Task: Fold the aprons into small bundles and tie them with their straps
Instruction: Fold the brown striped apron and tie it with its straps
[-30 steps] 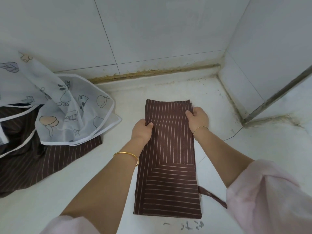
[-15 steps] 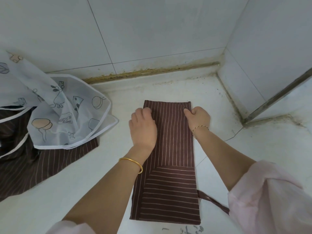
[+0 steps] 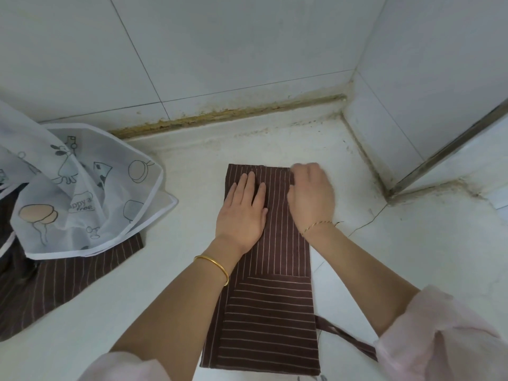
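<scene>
White surface point(image 3: 384, 257), tiled corner. Centre frame: brown striped apron point(image 3: 269, 312), folded into a long strip, strap point(image 3: 343, 336) trailing lower right. Left hand point(image 3: 242, 213) flat on it, fingers straight. Right hand point(image 3: 312, 196) at its upper right edge, fingers curled (blurred; grip unclear). Left of frame: sheer printed apron point(image 3: 82, 188) atop second striped apron point(image 3: 55, 276).

brown striped apron point(image 3: 270, 306), folded long, flat

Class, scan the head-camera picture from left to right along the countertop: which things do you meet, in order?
In order: white printed apron → left hand → right hand → metal strip on the right wall. The folded striped apron lies under both hands, so it has no single place.
</scene>
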A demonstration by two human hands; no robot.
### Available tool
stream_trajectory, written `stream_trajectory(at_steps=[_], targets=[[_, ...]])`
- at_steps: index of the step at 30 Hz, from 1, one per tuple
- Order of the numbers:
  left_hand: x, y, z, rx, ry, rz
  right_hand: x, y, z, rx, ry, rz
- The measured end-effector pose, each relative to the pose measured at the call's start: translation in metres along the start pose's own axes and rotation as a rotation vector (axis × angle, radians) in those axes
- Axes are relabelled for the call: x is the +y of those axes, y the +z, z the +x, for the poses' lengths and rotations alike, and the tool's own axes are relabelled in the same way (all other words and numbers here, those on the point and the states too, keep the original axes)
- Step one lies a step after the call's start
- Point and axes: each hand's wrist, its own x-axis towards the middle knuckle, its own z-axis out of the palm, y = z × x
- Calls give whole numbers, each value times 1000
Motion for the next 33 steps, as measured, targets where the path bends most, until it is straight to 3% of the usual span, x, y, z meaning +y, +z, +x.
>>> stream_trajectory(at_steps=[3,8,12,14,17,19,21,25,33], targets=[[-2,3,0,-33,-13,-69,0,15,-25,-93,-188,-104],[-20,1,-9,-115,-78,-117,18,10,-34,-365,-34,-243],[-42,-10,-30,-121,-56,-9,23,-1,-29,-429,-86,-215],[-46,-20,-42,56,71,-5,23,-11,-34,-363,-150,-169],[-49,-25,-66,259,532,-3,21,-34,-55,-265,-281,42],[-50,-31,-87,174,793,69,22,-49,-80,-380,-361,113],[-57,-30,-94,70,897,115,28,-56,-90,-493,-389,85],[-60,-33,-113,-49,850,144,37,-64,-106,-552,-403,78],[-51,-28,-125,12,811,251,37,-75,-117,-585,-356,77]])
